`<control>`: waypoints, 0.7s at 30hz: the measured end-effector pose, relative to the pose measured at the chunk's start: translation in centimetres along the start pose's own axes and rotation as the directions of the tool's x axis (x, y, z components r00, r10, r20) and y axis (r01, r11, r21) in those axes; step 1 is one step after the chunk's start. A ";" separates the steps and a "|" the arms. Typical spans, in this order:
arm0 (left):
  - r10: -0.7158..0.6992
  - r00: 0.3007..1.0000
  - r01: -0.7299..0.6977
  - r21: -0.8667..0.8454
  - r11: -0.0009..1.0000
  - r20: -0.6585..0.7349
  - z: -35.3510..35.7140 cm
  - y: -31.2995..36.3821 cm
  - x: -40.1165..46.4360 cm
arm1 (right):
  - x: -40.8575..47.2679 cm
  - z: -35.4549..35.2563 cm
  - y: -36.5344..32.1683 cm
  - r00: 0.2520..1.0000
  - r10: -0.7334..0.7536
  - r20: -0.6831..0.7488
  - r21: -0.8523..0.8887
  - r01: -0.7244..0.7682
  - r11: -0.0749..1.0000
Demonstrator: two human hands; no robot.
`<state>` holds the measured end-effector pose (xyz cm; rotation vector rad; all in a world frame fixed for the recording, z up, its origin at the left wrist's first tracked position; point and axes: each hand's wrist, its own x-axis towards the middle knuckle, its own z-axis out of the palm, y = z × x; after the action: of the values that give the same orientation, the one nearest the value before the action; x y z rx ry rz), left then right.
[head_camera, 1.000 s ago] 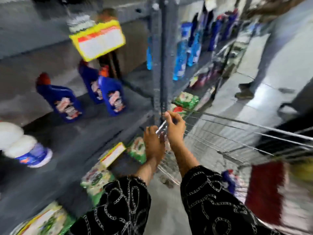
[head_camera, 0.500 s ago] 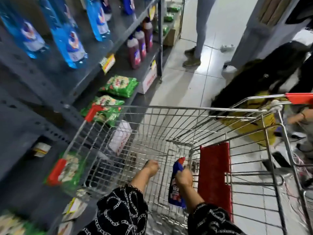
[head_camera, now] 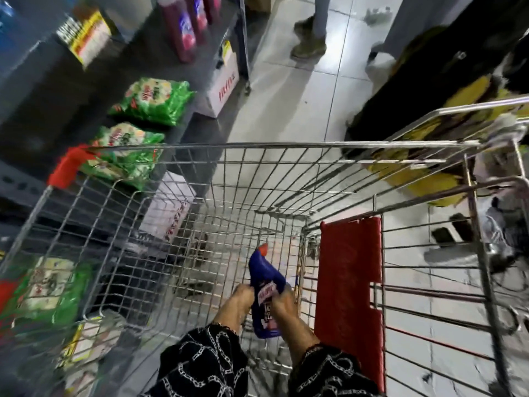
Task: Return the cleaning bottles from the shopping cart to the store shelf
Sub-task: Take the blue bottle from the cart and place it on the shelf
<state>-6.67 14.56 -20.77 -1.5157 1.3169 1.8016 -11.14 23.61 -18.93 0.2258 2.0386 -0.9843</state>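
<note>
We note both hands, left hand point(head_camera: 242, 296) and right hand point(head_camera: 282, 306), wrapped around one blue bottle point(head_camera: 264, 287) low inside the cart point(head_camera: 286, 144). Beyond the fingers, basket looks otherwise bare. Shelf point(head_camera: 200, 116), far left, not yet reached.

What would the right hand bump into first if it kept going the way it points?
Probably the cart's wire floor: the right hand, gripping the blue bottle, points forward and down into the basket, though depth is unclear.

Open cart point(head_camera: 286, 144) top, wire walls around
</note>
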 end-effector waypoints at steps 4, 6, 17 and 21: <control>-0.009 1.000 0.006 -0.105 0.994 -0.021 0.0 -0.2 -0.2 | 1.6 -0.2 0.7 0.995 0.066 0.068 0.031 -0.069 0.997; -0.004 1.000 0.001 -0.134 0.991 -0.018 -0.3 0.1 -0.6 | 1.7 -0.3 1.0 0.994 0.087 0.065 0.100 -0.093 0.991; 0.235 0.969 -0.225 -0.129 0.966 0.073 -3.3 5.2 -8.7 | -4.7 -2.7 -3.9 0.991 -0.126 0.042 0.419 0.097 0.903; 0.342 0.938 -0.331 -0.138 0.933 0.063 -5.2 7.6 -14.4 | -8.9 -4.3 -7.9 0.974 -0.225 0.035 0.472 0.182 0.863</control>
<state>-5.87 10.03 -4.27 -1.3153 1.5202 2.1726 -11.95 23.01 -6.35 0.2156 1.7396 -1.5899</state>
